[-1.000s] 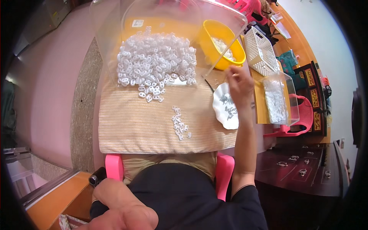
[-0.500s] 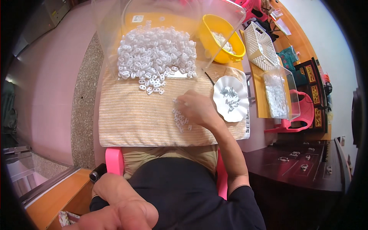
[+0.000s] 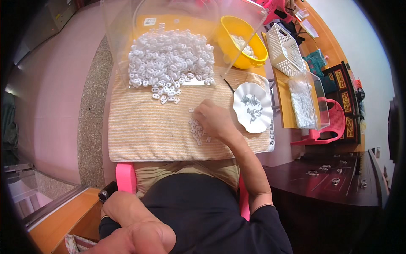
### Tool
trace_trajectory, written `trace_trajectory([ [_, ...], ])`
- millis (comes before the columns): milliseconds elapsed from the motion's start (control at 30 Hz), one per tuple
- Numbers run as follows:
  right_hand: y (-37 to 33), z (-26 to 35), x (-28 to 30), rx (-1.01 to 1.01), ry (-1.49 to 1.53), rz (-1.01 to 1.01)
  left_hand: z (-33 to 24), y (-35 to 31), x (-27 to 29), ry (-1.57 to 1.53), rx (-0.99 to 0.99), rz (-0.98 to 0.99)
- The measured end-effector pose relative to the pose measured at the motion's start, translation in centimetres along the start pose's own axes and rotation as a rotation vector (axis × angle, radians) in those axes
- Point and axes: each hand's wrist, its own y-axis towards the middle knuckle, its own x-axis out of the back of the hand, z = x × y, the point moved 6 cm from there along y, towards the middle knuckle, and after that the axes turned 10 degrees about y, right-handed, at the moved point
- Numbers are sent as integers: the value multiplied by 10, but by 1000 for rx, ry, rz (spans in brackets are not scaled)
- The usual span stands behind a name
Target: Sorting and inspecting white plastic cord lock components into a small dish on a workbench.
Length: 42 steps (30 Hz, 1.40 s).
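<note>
My right hand [image 3: 214,121] rests on the striped towel with its fingers curled down beside a small cluster of white two-holed plastic pieces [image 3: 196,131]. Its fingertips are tucked under, so whatever they pinch is hidden. One loose white piece [image 3: 191,110] lies by the index finger. At the lower edge, close to my body, is my left hand [image 3: 141,239], its fingers cut off by the frame. Right of my right hand stands a white wavy-edged plate [image 3: 242,121] with small grey bits [image 3: 255,113] on it.
A clear plastic bin [image 3: 114,51] lies with its mouth toward me, a large heap of white pieces [image 3: 169,59] spilling onto the towel [image 3: 139,135]. Beside it are a yellow basin [image 3: 228,26] and a thin black stick [image 3: 229,84]. Farther right stand a white basket [image 3: 281,46] and another clear box [image 3: 323,106].
My left hand has dropped slightly, and its fingers have passed below the frame edge. My right hand stays over the cluster with only a small shift. The view has moved a little.
</note>
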Motion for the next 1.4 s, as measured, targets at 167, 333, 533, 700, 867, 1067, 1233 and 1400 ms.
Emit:
trace_trajectory([
  [167, -5, -6, 1, -9, -55, -13, 11, 14, -9, 217, 284, 351],
  [333, -13, -16, 12, -125, 289, -227, 83, 9, 28, 863, 299, 355],
  [533, -28, 6, 36, -142, 1085, -288, 178, -47, 127, 1004, 855, 292],
  [700, -31, 5, 27, -122, 1209, -250, 190, -62, 134, 811, 1000, 289],
  [867, -35, -5, 22, -132, 1272, -180, 194, -71, 150, 791, 1076, 290],
  [1067, -58, -37, 59, -209, 805, -333, 196, -78, 165, 723, 1174, 174],
  [1233, -66, -90, 110, -269, 195, -592, 196, -79, 176, 732, 1177, 136],
  [1400, -60, -106, 118, -325, -77, -506, 197, -81, 178, 722, 1171, 117],
])
